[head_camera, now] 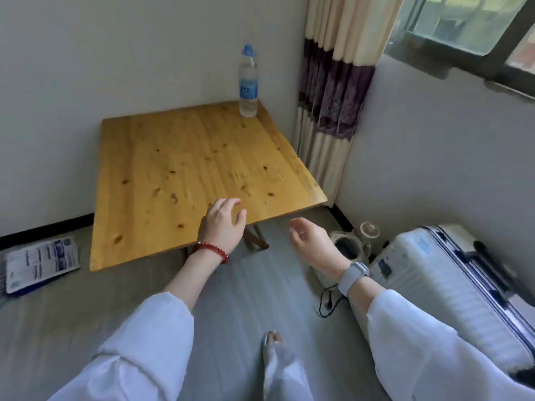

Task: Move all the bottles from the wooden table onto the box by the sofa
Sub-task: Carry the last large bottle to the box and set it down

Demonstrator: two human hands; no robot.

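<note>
One clear plastic water bottle (248, 82) with a blue cap and blue label stands upright at the far right corner of the square wooden table (179, 175). My left hand (224, 224) hovers over the table's near edge, fingers loosely curled, holding nothing. My right hand (309, 238) hangs in the air just off the table's near right corner, fingers relaxed and empty. Both hands are far from the bottle. Neither the box nor the sofa is in view.
A striped curtain (333, 91) hangs right of the table. A white kettle (347, 247) with a black cord and a white suitcase (445, 287) sit on the floor at right. A printed packet (40, 263) lies on the floor at left.
</note>
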